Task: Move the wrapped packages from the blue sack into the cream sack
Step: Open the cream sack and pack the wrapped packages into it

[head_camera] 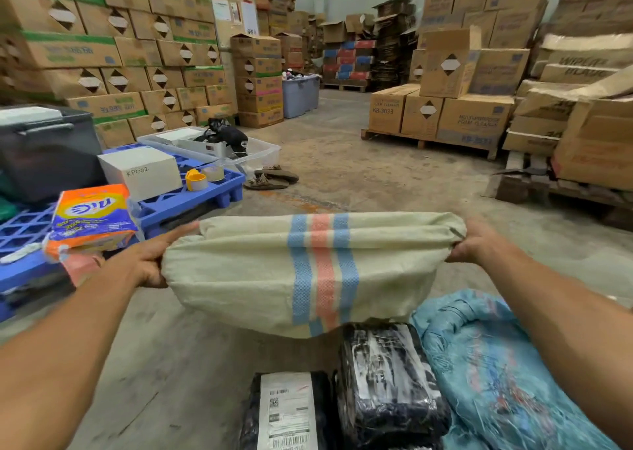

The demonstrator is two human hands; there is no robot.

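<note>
Both hands, the left hand (145,266) and right hand (479,242), grip opposite edges of the cream sack (274,271), held up, looking empty. Near right, the blue sack (507,364) lies on the floor beside two wrapped packages (387,377), not yet moved in.

The concrete floor (342,175) bears two black wrapped packages (387,381), a crumpled blue sack (496,364), sandals (270,177) and pallets (191,199).
</note>
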